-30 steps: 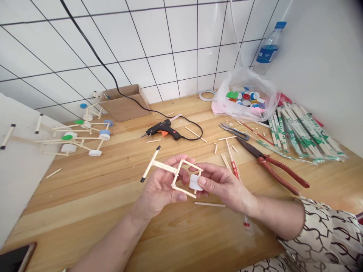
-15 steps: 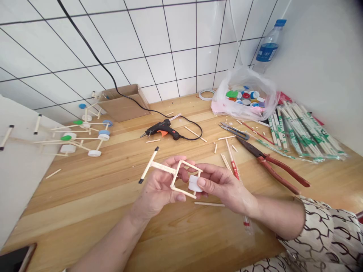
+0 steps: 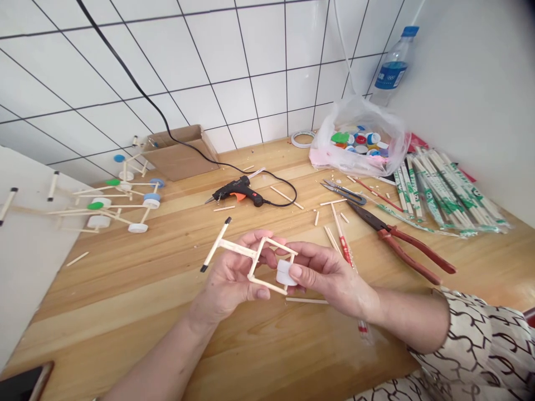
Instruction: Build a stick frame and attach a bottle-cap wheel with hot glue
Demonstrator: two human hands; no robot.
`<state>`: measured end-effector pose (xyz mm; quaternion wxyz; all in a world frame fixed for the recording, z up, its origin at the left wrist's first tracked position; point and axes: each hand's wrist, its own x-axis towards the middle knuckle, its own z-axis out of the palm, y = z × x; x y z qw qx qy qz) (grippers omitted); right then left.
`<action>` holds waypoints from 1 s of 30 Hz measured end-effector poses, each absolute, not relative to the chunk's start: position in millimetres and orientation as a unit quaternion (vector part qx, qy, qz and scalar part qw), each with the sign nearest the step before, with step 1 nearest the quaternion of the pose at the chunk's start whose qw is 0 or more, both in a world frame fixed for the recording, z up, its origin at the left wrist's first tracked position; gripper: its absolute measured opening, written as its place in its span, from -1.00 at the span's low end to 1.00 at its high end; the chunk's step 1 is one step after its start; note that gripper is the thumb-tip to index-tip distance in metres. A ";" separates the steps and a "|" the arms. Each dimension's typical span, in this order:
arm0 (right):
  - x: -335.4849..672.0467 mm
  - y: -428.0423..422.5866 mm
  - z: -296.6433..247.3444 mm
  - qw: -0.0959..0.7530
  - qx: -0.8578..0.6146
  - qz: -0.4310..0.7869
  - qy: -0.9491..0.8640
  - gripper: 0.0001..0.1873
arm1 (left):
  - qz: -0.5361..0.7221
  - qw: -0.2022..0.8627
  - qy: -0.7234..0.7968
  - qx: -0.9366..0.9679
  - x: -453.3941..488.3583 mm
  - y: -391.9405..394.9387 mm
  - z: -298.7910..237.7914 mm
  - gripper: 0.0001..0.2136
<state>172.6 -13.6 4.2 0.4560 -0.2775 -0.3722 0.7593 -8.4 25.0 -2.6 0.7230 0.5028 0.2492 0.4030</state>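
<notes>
My left hand (image 3: pixel 232 278) is closed on a small frame of wooden sticks (image 3: pixel 267 288), its thumb along the lower side. The frame is roughly square, with a stem leading left to a crossbar (image 3: pixel 216 245) with black ends. My right hand (image 3: pixel 330 273) pinches a white plastic cap (image 3: pixel 284 273) against the frame's right-hand stick, thumb on the cap's edge. Whether the cap is fixed to that stick I cannot tell. The fingers behind the frame are partly hidden.
Beyond my hands lies a black glue gun (image 3: pixel 238 190) with its cord. Pliers (image 3: pixel 397 239), snips (image 3: pixel 345 192) and packaged chopsticks (image 3: pixel 455 192) lie right. A bag of bottle caps (image 3: pixel 359 145) and a cardboard box (image 3: pixel 181 153) stand behind. Stick models with cap wheels (image 3: pixel 121 203) are at left.
My hands and the stick frame are almost unmoved, with the cap still pinched at the same side. The whole view has shifted very slightly.
</notes>
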 end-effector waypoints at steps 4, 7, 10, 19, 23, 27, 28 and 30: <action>172.0 -13.6 4.7 0.456 -0.275 0.761 -0.371 -0.68 | 0.397 0.722 0.246 0.510 -9.3 25.1 -2.7 -0.41; 171.2 -13.9 3.5 0.458 -0.274 0.760 -0.370 -0.69 | 0.392 0.720 0.245 0.518 -10.6 25.8 -3.3 -0.41; 171.0 -15.1 1.3 0.464 -0.272 0.758 -0.370 -0.69 | 0.385 0.720 0.240 0.525 -11.7 26.9 -4.3 -0.40; 171.0 -17.0 3.6 0.480 -0.264 0.745 -0.381 -0.70 | 0.384 0.712 0.238 0.537 -11.7 26.4 -3.9 -0.40; 170.4 -17.5 4.8 0.491 -0.263 0.740 -0.376 -0.69 | 0.393 0.713 0.238 0.530 -11.5 25.4 -4.1 -0.40; 170.5 -17.5 3.9 0.480 -0.283 0.741 -0.375 -0.63 | 0.402 0.714 0.236 0.522 -10.2 24.2 -3.5 -0.41; 170.4 -17.4 3.8 0.477 -0.285 0.741 -0.376 -0.62 | 0.404 0.714 0.238 0.521 -9.8 23.9 -3.3 -0.41; 170.1 -17.2 4.0 0.474 -0.287 0.742 -0.378 -0.62 | 0.406 0.713 0.242 0.517 -9.1 23.4 -2.9 -0.41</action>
